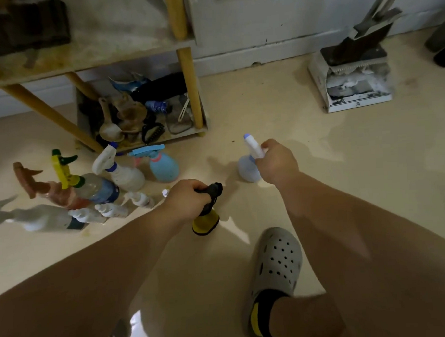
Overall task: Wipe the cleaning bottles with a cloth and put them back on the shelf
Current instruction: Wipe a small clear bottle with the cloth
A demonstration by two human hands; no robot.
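Two spray bottles are in hand, out in front of the shelf point(186, 75). The left hand point(186, 201) has its fingers curled round the black trigger head of a squat yellow bottle point(206, 223). The right hand point(278, 163) clamps the white neck of a rounded, pale lilac bottle point(247, 169). More bottles point(125, 175) — smooth plastic, dusty-looking — stand and lie clustered at the shelf's foot. No cloth shows. Best to grip below the triggers and keep these two apart from that cluster — unwiped bottles could otherwise mix with wiped ones.
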